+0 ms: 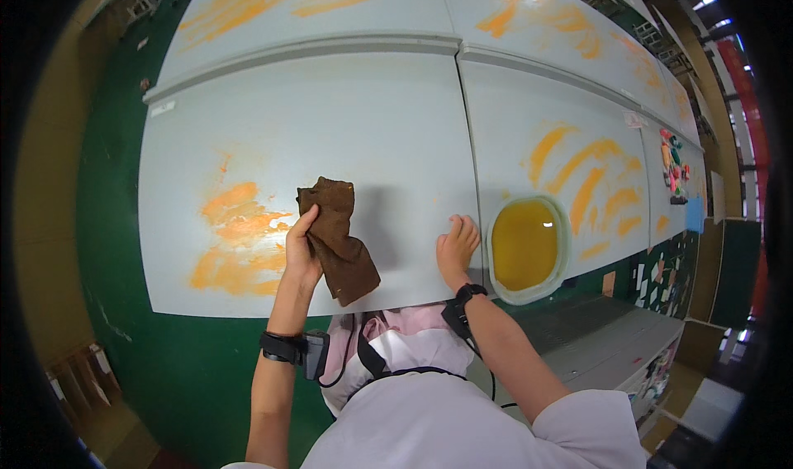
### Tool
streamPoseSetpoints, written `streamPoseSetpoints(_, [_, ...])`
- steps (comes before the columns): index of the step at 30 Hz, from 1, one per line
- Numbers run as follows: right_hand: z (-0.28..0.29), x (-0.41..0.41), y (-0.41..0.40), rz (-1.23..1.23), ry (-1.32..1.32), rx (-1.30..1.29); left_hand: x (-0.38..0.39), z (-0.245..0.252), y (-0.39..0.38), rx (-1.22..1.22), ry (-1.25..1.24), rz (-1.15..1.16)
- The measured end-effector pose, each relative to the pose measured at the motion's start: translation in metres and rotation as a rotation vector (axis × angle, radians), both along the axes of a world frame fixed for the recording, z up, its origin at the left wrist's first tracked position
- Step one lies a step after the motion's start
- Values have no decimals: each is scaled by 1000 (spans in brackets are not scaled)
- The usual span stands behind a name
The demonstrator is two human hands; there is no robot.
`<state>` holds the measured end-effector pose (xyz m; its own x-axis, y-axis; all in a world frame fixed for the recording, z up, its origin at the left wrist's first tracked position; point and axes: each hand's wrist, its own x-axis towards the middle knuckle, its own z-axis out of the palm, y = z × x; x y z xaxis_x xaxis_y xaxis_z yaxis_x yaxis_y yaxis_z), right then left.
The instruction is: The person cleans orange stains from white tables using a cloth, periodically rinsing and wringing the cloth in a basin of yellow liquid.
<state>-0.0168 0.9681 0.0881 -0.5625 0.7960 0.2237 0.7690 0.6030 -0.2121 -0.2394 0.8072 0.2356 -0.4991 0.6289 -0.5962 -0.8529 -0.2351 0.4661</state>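
Observation:
My left hand [303,252] grips a folded brown cloth [341,233], thumb on top, over the near part of a white tabletop [396,116]. The cloth hangs towards the table's front edge and a shadow falls to its right. Orange smears [245,240] cover the table left of this hand. Beside the seam between two tables, my right hand [457,246] is at the tabletop with its fingers loosely curled; no object shows in it, and its underside is hidden. Just right of it stands a pale plastic basin [562,246] holding yellow-brown liquid [523,243].
More orange streaks [588,184] mark the right-hand table. A raised grey ledge [310,46] separates the near tables from streaked ones beyond. Small colourful items [674,165] and a blue object [694,214] lie far right. A grey cabinet [595,333] stands below the basin, over green floor [204,370].

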Motion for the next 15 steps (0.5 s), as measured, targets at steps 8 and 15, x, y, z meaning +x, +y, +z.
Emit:
streamPoseSetpoints(8, [62, 1, 2, 91, 188, -764, 15, 28, -10, 244, 9, -359])
streamPoseSetpoints(15, [185, 23, -37, 150, 924, -1563, 78, 25, 27, 132, 59, -696])
